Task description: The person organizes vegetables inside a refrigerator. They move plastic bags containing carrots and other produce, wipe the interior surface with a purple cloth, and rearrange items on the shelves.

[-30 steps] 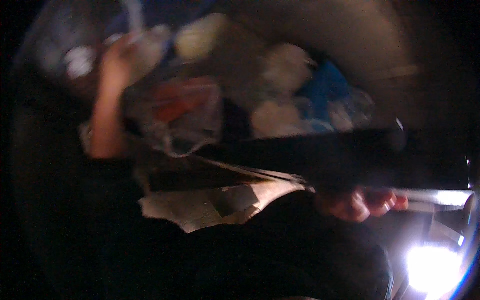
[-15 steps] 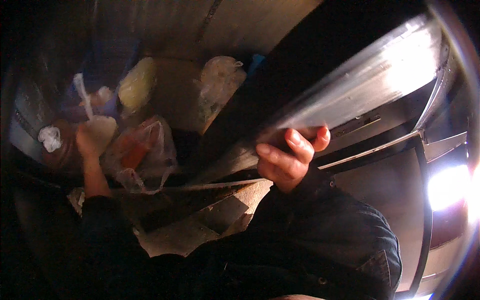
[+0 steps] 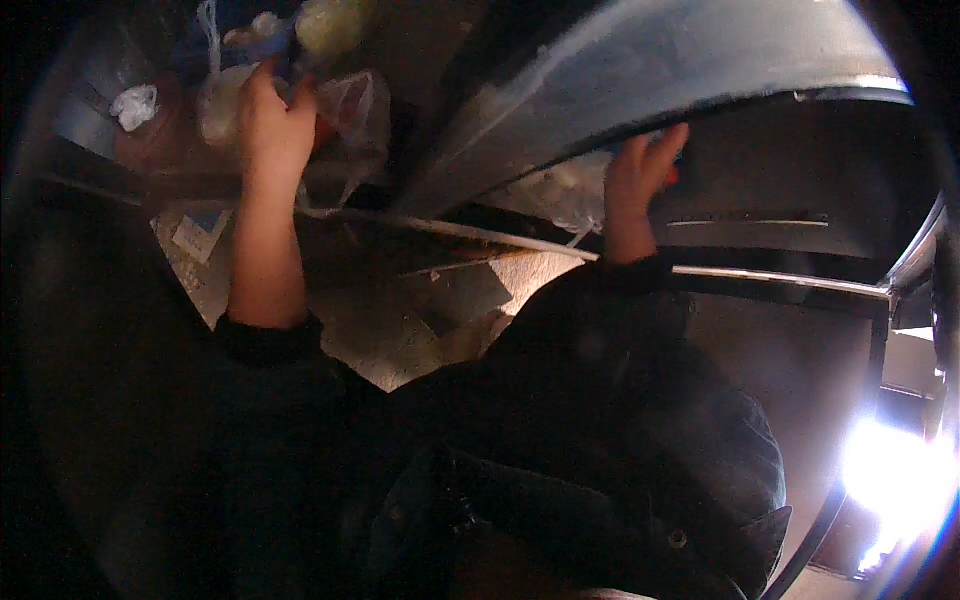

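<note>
My left hand (image 3: 275, 125) reaches into the dark compartment at upper left, thumb and fingers apart. Beside its fingers lies a pale plastic bag (image 3: 222, 105) with a twisted neck. Just to the hand's right is a clear plastic bag (image 3: 360, 125) with something reddish in it. My right hand (image 3: 638, 180) is raised at the lower edge of a shiny metal-faced lid (image 3: 690, 60), its fingers stretched and spread. Left of that hand, another clear bag (image 3: 565, 195) with pale contents shows under the lid. A small red and blue thing partly shows behind the right fingers.
A crumpled white bag (image 3: 135, 105) lies at the far left, and a yellowish bag (image 3: 333, 25) at the top. The compartment's pale front rim (image 3: 480, 235) runs below both hands. Flat cardboard-like pieces (image 3: 465, 295) lie beneath it. Bright light glares at lower right.
My left hand has let go of the pale bag and opened. My right hand has moved right and away from me. The view has shifted, and the lid appears at a different angle.
</note>
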{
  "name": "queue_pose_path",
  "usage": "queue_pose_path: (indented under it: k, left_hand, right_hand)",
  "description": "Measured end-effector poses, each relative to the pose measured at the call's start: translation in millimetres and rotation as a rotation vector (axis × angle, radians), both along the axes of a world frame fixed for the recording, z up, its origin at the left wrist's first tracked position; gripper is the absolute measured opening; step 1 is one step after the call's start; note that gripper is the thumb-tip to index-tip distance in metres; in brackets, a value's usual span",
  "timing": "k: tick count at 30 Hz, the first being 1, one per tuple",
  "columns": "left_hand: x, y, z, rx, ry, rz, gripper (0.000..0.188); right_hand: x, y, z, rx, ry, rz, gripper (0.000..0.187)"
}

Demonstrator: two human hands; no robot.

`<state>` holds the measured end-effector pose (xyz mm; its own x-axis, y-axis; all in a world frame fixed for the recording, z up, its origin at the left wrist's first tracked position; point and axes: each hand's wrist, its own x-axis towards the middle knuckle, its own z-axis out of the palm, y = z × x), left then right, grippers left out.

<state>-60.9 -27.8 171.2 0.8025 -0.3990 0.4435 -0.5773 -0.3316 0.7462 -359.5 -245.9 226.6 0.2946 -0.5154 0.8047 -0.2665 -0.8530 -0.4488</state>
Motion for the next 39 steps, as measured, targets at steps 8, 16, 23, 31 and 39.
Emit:
queue_pose_path:
  k: [8, 16, 23, 31, 39]
  left_hand:
    - [-58.9, 21.8, -13.8, -0.295, 0.428, -0.245, 0.038]
    - [-71.3, 21.8, -10.8, -0.358, 0.521, -0.500, 0.045]
    - [-101.7, 19.5, 10.8, -0.213, 0.507, -0.572, 0.046]
    - [-108.6, 17.6, 6.4, -0.141, 0.502, -0.593, 0.042]
    - [-111.2, 14.9, 18.3, -0.292, 0.470, -0.637, 0.063]
  right_hand:
    - [15.6, -42.6, -131.5, 0.218, 0.685, -0.032, 0.034]
    - [43.7, 16.3, -170.6, 0.302, 0.977, 0.267, 0.046]
    - [30.4, 5.4, -162.0, 0.132, 1.236, -0.158, 0.061]
    - [100.6, -13.3, -117.7, 0.163, 1.069, 0.035, 0.035]
    - [107.5, 1.7, -163.8, 0.265, 1.050, 0.164, 0.037]
